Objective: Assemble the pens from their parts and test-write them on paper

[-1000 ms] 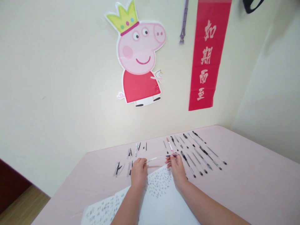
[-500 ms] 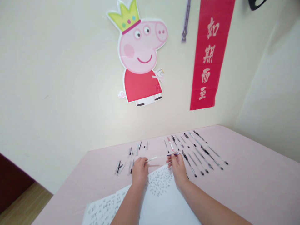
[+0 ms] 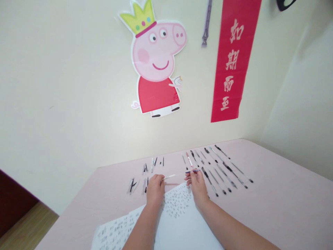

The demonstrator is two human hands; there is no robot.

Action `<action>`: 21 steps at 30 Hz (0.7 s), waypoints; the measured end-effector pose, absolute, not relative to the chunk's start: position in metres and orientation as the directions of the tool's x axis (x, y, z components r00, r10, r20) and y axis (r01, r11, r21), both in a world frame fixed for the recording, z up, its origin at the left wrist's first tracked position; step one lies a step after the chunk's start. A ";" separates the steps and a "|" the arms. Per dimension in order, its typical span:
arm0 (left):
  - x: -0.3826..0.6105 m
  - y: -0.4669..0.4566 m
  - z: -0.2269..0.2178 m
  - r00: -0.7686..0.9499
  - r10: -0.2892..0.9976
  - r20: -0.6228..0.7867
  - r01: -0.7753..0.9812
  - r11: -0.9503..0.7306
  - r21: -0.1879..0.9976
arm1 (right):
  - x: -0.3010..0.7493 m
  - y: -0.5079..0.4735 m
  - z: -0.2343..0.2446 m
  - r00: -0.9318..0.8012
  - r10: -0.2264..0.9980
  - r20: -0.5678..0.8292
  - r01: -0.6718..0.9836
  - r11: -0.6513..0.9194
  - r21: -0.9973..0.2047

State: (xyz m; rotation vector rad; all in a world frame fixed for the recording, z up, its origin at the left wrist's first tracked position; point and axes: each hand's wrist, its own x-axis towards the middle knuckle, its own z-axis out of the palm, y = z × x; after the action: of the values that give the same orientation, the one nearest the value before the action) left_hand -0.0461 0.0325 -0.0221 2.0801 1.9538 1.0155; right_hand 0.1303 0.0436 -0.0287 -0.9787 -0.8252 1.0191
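A slim white pen tube (image 3: 169,176) is pinched in the fingers of my left hand (image 3: 155,189), its free end pointing right. My right hand (image 3: 198,185) grips a thin dark blue pen part (image 3: 191,171), and its lower fingers curl beneath. The two pieces are apart, with a gap between my hands. Below them lies a white sheet (image 3: 187,225) with handwriting at its top, partly covered by my forearms. Just right of my right hand rests a black-gripped pen (image 3: 209,181). Small dark pen parts (image 3: 147,185) lie left of my left hand.
Several pens and refills lie in two slanted rows on the pink tablecloth (image 3: 281,194), among them a red-and-white pen (image 3: 189,159). Small groups of clear and black pen parts (image 3: 132,185) sit on the left. Another written sheet (image 3: 111,232) lies at the front left. A wall stands behind.
The white pen tube in my left hand has shifted very slightly to the right. My right hand and the pens on the table look the same.
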 end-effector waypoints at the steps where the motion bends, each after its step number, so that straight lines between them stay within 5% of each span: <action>1: -0.046 0.033 -0.023 -0.051 0.919 0.392 0.844 -0.170 0.509 | 0.130 0.044 -0.028 0.314 0.944 0.103 -0.304 0.203 -0.931; 21: -0.042 0.028 -0.013 -0.003 0.915 0.403 0.814 -0.232 0.533 | 0.129 0.044 -0.035 0.179 0.973 0.144 -0.176 0.175 -0.969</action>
State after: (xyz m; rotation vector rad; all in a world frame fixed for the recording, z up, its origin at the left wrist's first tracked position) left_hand -0.0417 0.0277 -0.0135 2.1100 1.8495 1.0526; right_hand 0.1285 0.0444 -0.0351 -1.0272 -1.0223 1.0574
